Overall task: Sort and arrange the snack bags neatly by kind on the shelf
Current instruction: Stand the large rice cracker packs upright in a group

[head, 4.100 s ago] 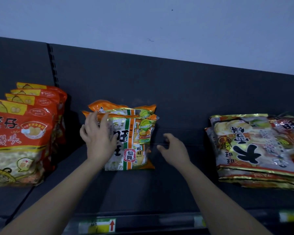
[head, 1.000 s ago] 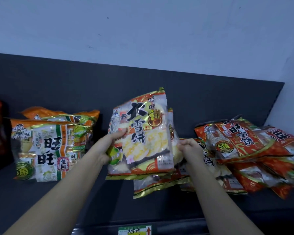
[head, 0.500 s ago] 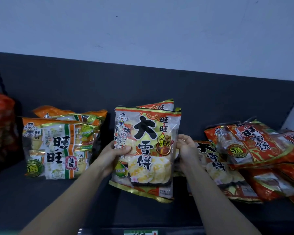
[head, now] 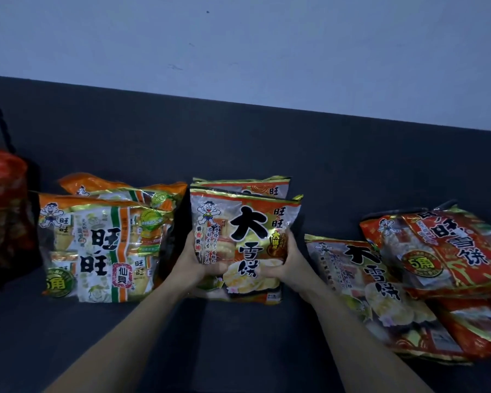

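Gripping the snow-cracker bag (head: 247, 239) from both sides, the left hand (head: 194, 260) and the right hand (head: 291, 265) each curl round its lower half, thumbs on the printed front and the other fingers hidden behind. A two-sided hold like this looks meant to keep the slack, air-filled pack upright and face-out while it is squared into a slot. That slot lies between the green-and-orange bags (head: 105, 248) on its left and the looser heap on its right. A second bag (head: 255, 184) of the same print stands right behind it, only its top edge showing; whether the fingers clamp both together I cannot tell. The held pack's bottom edge sits low against the dark shelf (head: 238, 350) (resting or just above, the shadow hides it).

The green-and-orange bags stand upright one behind another, already grouped, which I judge to be the pattern being copied. To the right one flat bag (head: 374, 282) of the same snow-cracker kind lies on its back, partly under the red-orange bags (head: 451, 251). Those lean and overlap in a jumble, so that side seems unsorted. At the far left edge a blurred red bag (head: 3, 217) stands apart.

As for contents, the held pack's clear window shows pale round crackers, and the green-and-orange bags show small inner packets through their film. The red-orange bags' contents are too dim to make out.
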Available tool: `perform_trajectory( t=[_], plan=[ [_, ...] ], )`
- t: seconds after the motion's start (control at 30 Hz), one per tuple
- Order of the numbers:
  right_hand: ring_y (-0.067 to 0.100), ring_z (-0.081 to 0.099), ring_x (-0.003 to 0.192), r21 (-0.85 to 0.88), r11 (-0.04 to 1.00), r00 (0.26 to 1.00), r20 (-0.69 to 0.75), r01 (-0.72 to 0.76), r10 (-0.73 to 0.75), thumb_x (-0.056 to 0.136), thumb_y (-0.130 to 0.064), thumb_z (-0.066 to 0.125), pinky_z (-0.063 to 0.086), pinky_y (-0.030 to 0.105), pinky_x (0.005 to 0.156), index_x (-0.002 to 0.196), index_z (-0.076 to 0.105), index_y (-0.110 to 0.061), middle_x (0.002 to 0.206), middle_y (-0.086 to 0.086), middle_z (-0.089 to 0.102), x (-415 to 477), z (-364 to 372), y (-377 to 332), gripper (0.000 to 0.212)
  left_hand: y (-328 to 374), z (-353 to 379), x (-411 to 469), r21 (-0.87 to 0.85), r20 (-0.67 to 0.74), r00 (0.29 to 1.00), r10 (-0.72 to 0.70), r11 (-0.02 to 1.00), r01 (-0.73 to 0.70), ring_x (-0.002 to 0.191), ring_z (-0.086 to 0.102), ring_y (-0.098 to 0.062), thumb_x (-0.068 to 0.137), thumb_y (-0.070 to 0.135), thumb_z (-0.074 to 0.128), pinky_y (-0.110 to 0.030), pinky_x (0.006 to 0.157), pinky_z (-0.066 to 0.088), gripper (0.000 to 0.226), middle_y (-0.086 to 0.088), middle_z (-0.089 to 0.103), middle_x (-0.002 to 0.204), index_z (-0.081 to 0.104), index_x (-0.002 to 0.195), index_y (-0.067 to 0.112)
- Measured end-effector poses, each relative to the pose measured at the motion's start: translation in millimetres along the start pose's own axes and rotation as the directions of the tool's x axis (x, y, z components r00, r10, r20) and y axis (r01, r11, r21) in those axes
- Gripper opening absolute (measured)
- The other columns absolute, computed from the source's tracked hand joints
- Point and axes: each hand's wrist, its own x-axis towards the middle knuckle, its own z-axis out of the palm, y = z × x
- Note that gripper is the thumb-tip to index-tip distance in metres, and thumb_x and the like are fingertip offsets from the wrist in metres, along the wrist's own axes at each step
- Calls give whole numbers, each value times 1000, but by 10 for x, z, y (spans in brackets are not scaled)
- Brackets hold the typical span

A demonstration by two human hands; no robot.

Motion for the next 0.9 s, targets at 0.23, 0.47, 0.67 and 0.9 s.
perform_trajectory(
  t=[0.23,0.47,0.67,0.9],
  plan=[
    [16,55,109,-211,976,960,-262,47,-103,87,-6,69,48,29,87,156,4,-29,146,-3,44,206,83,33,98,67,67,211,255,-137,983,118,964,-80,108,56,-15,69,6,84,-35,91,45,85,6,61,117,38,138,26],
    [10,50,94,-235,972,947,-305,25,-98,94,-11,61,45,28,79,156,2,-31,114,-7,55,316,129,78,87,6,61,324,257,-196,979,52,966,1,110,58,-21,70,12,85,-38,93,46,80,5,63,112,42,137,22],
    [15,59,78,-244,970,940,-335,-16,-69,98,-13,55,51,36,67,154,1,-35,103,-10,50,348,182,120,82,9,105,314,324,-173,983,64,946,-4,106,57,-18,75,18,81,-30,86,43,76,7,59,111,38,138,19],
    [26,60,102,-268,961,946,-324,-62,-29,98,-17,54,53,41,85,156,-1,-27,132,5,57,306,173,91,80,94,203,228,460,-222,970,102,888,12,139,35,-28,78,17,79,-41,107,37,110,-10,30,154,0,154,18]
  ],
)
